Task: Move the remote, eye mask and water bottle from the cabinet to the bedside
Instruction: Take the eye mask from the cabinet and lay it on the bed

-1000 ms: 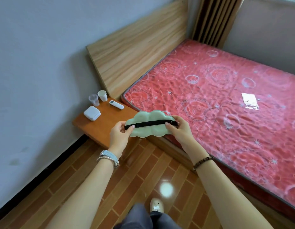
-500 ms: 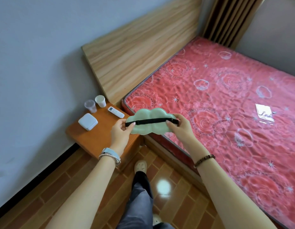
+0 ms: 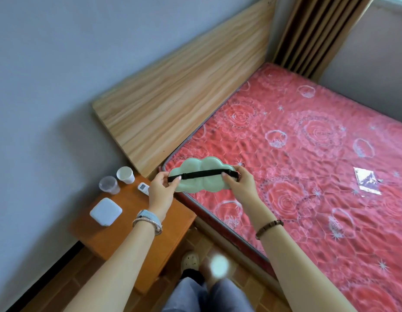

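- The bed's red mattress (image 3: pixel 308 154), quilted with roses and stars, fills the right side of the room. It runs back to a brown striped curtain (image 3: pixel 319 30) in the far corner.
- A pale wooden headboard (image 3: pixel 184 91) stands against the grey wall at the head of the bed.
- A low orange-brown desk (image 3: pixel 128 235) sits in the angle between wall, headboard and mattress edge, on a brown tiled floor.
- The eye mask (image 3: pixel 202 185), pale green and cloud-shaped, is held up in the air over the mattress corner nearest the desk. Its black strap (image 3: pixel 202 173) is stretched across it from end to end, facing the person.
- The left grip (image 3: pixel 160 189) pinches the mask's left end, thumb and fingertips on the strap. A watch and a bracelet sit on that wrist.
- The right grip (image 3: pixel 240 185) pinches the right end, fingers curled round the edge. A bead bracelet circles that wrist.
- A white, rounded square box (image 3: pixel 105 211) lies on the desk towards the wall.
- A shiny foil packet (image 3: pixel 367 181) lies flat on the mattress, well apart from the mask.
- A clear plastic cup (image 3: pixel 108 184) and a white paper cup (image 3: pixel 125 174) stand side by side at the back of the desk.
- The remote (image 3: pixel 143 188), small and white, lies on the desk just beside the paper cup, partly hidden behind the left grip.
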`<state>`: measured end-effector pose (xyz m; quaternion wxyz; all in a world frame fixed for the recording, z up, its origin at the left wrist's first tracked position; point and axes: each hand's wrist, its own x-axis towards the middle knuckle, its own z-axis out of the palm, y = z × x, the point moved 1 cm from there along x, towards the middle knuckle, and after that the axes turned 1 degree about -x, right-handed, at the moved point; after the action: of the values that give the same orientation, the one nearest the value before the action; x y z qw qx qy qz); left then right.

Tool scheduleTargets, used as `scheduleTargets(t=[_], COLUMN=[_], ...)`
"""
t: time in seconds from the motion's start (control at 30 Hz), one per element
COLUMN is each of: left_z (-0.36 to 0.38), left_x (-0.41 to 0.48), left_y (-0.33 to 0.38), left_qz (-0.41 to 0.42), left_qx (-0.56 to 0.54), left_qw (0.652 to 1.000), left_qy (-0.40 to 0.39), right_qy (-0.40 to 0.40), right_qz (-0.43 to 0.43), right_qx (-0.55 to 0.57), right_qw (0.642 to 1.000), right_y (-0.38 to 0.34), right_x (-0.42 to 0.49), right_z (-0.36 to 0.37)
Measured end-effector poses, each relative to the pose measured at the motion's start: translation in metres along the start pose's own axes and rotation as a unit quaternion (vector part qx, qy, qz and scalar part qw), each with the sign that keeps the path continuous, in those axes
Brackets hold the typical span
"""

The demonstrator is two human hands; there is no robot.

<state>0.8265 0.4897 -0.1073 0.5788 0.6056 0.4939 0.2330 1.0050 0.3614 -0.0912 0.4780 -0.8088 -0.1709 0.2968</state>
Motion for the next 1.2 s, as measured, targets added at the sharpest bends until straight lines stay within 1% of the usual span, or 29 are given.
scheduleTargets(t=[0.17,0.23,0.37,0.4,0.47,0.53,0.63,0.67,0.73,0.8,0.9,0.97,1.03,1.13,1.2], left_z=[0.010,0.015,0.027,0.032,0.048,0.068,0.096,0.102,0.110,0.116,0.118,0.115,0.113,0.110,0.108], left_x=[0.037,0.049,0.067,0.072,0.082,0.089,0.105,0.110,0.120,0.126,0.133,0.139,0.144,0.149,0.152], left_y=[-0.001,-0.004,-0.009,-0.011,-0.012,-0.006,0.001,0.003,-0.001,-0.004,-0.012,-0.021,-0.027,-0.032,-0.039], left_qz=[-0.017,-0.035,-0.085,-0.098,-0.134,-0.157,-0.169,-0.176,-0.204,-0.211,-0.199,-0.195,-0.184,-0.154,-0.151], left_qx=[0.010,0.008,-0.040,-0.037,-0.041,-0.085,-0.185,-0.212,-0.231,-0.205,-0.151,-0.141,-0.135,-0.129,-0.126], left_qw=[1.000,0.999,0.995,0.994,0.989,0.979,0.961,0.954,0.946,0.952,0.968,0.971,0.974,0.979,0.980], left_qy=[-0.002,0.000,0.036,0.021,-0.045,-0.094,-0.118,-0.115,-0.104,-0.085,-0.022,0.004,0.010,-0.013,-0.036], right_qy=[-0.024,-0.028,0.003,0.009,0.007,-0.006,-0.037,-0.048,-0.064,-0.094,-0.156,-0.164,-0.141,-0.083,-0.075], right_qz=[0.006,0.009,-0.009,-0.018,-0.027,-0.042,-0.059,-0.057,-0.068,-0.093,-0.118,-0.092,-0.055,0.018,0.084], right_qx=[0.008,-0.007,-0.053,-0.063,-0.074,-0.077,-0.073,-0.070,-0.081,-0.094,-0.074,-0.033,0.010,0.050,0.070], right_qw=[1.000,1.000,0.999,0.998,0.997,0.996,0.995,0.995,0.992,0.987,0.978,0.981,0.988,0.995,0.991], right_y=[-0.007,-0.008,-0.013,-0.014,-0.014,-0.012,-0.005,-0.002,0.003,0.007,0.014,0.022,0.027,0.033,0.037], right_x=[0.037,0.053,0.085,0.093,0.105,0.113,0.121,0.122,0.125,0.128,0.132,0.141,0.152,0.175,0.191], right_z=[0.010,0.014,0.029,0.034,0.047,0.061,0.078,0.082,0.087,0.089,0.084,0.076,0.068,0.059,0.055])
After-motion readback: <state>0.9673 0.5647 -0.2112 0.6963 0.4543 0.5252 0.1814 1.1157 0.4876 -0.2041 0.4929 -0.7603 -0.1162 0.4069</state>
